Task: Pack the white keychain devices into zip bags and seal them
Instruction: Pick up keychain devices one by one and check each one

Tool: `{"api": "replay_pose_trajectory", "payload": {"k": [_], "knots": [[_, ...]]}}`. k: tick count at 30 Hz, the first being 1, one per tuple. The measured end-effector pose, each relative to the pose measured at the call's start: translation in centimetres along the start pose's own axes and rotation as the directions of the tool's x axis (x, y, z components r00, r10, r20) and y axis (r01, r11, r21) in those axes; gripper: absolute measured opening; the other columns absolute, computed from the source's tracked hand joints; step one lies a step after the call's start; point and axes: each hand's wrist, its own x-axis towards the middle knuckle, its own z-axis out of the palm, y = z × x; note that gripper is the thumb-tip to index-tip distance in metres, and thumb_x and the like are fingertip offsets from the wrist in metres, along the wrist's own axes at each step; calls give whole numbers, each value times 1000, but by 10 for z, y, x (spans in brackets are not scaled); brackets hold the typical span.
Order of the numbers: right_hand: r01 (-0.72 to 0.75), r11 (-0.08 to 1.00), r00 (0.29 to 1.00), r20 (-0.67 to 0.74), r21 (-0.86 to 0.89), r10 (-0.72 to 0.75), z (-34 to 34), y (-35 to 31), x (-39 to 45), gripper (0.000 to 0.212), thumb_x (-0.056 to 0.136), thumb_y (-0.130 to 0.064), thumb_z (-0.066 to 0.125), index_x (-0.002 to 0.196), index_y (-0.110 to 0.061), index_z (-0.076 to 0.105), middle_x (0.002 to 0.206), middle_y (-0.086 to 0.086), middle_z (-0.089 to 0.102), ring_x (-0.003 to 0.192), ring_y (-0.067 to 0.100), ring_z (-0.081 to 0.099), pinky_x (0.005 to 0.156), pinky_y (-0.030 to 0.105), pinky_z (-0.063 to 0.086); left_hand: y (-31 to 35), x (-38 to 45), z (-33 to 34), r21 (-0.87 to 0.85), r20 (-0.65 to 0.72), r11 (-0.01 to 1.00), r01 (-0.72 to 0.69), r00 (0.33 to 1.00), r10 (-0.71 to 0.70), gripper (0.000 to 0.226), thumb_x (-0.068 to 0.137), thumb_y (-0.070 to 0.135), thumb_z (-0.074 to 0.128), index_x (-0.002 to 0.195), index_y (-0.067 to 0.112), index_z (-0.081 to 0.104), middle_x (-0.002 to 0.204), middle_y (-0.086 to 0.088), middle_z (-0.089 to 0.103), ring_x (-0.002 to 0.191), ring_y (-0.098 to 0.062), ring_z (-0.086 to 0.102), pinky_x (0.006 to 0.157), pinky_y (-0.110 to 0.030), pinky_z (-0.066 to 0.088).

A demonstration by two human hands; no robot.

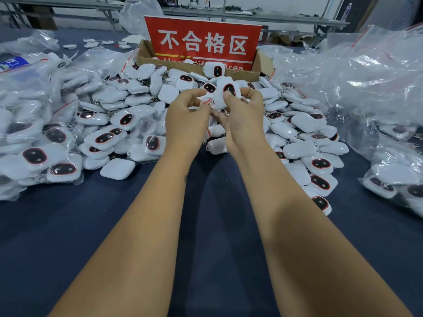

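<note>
My right hand point(243, 115) grips a white keychain device point(225, 92) with a dark red-rimmed oval face, held above the pile. My left hand point(187, 117) pinches the red-striped mouth of a small clear zip bag point(206, 100) right beside that device; the bag is mostly hidden between my fingers. A big heap of loose white keychain devices point(142, 110) covers the table behind and around both hands. Bagged devices point(36, 143) lie stacked at the left.
A cardboard box point(146, 53) with a red sign point(201, 42) stands behind the heap. Piles of empty clear zip bags point(357, 83) fill the right side, with more bagged devices point(393, 179) at the right edge. Dark blue table point(68, 225) lies in front.
</note>
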Motion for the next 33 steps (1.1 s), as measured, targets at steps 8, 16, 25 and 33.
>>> {"api": "replay_pose_trajectory", "payload": {"k": [8,16,25,33], "knots": [[157,834,985,144,-529,-94,1,10,-6,9,95,-26,63,90,-19,61,80,-2,68,70,10,63,63,24,51,15,-3,-6,-50,-88,993,-109,991,105,28,84,9,64,99,31,69,93,13,67,73,4,62,66,-12,50],[187,757,972,229,-626,-51,6,9,-6,16,90,-33,63,80,-21,66,97,3,65,113,25,55,96,42,48,29,-6,-18,-296,12,955,31,1000,-28,25,97,28,47,94,27,72,81,0,75,64,-6,63,52,-21,47],[218,911,975,123,-349,-186,-10,4,0,10,94,-25,66,102,-20,69,135,-2,53,119,10,54,97,29,48,7,15,-48,-263,-381,963,49,912,-151,27,88,11,45,91,23,69,85,4,75,82,-9,66,75,-28,53],[32,963,993,100,269,-60,-25,-15,11,24,103,-16,47,84,-11,61,100,5,67,91,22,64,74,33,55,-3,14,-32,85,168,992,96,980,-109,45,90,13,56,132,30,55,118,13,60,95,9,54,70,-7,41]]}}
